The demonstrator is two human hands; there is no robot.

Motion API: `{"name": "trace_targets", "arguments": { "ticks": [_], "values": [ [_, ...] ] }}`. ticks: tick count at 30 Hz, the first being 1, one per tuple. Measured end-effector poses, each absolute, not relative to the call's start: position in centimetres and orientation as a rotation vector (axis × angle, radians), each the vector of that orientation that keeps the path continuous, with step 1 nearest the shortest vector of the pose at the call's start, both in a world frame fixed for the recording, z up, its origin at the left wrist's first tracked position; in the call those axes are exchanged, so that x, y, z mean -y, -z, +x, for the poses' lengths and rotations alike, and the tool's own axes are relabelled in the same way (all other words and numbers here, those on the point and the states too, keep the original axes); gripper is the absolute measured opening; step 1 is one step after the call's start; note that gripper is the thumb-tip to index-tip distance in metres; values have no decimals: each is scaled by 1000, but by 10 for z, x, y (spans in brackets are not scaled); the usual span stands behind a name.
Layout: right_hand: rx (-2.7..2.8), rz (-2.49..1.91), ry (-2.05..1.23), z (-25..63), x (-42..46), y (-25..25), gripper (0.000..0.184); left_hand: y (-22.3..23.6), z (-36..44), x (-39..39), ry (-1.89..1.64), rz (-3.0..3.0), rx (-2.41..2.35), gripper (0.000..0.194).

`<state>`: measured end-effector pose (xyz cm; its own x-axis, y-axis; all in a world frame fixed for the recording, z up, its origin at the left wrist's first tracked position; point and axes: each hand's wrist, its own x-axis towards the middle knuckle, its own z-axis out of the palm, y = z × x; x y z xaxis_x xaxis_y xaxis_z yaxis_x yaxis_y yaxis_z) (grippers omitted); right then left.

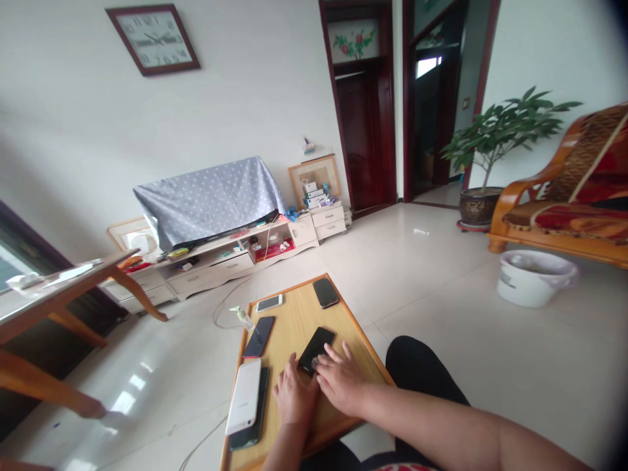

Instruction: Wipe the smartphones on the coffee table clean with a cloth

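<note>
A black smartphone (318, 345) lies on a small wooden table in front of me, its dark screen facing up. At its lower left corner, my left hand (296, 394) has its fingers bent against the phone's edge. My right hand (339, 379) rests over the phone's lower right part, some fingers stretched across the screen. Under those fingertips is a small greyish, see-through bit (315, 361), too small to name. My fingers hide the phone's bottom edge.
On the wooden table (294, 314) are a dark phone (325, 293), a white phone (269, 303), a red-edged phone (259, 337), a pump bottle (244, 318), and a white phone (245, 396) atop a dark one (255, 432). A white bucket (527, 288) stands right.
</note>
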<state>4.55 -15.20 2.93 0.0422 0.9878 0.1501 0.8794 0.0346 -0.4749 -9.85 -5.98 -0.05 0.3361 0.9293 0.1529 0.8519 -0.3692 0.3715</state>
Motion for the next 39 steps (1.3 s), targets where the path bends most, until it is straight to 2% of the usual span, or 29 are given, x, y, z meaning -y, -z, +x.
{"name": "trace_targets", "arguments": {
  "ticks": [4,9,14,19,25,28,32,39],
  "values": [
    [1924,-1867,-370,45,118,-36,47,6,-99,55,-516,2355,-1596,65],
    [1774,-2032,-343,75,87,-37,46,5,-98,56,-581,2379,-1612,71],
    [1695,-2107,-281,91,110,-23,48,4,-97,57,-585,2377,-1615,69],
    [1821,-1904,-258,62,143,-13,46,6,-100,54,-566,2351,-1581,71],
    [1888,-1827,-345,42,114,-23,43,6,-103,54,-565,2333,-1565,63],
    [1841,-1925,-325,54,96,-24,42,1,-103,56,-582,2313,-1577,69],
    [1726,-2059,-245,77,98,-16,44,-2,-103,59,-589,2304,-1597,70],
    [1624,-2023,-23,100,132,-10,35,6,-109,55,-727,2234,-1530,75]
  ]
}}
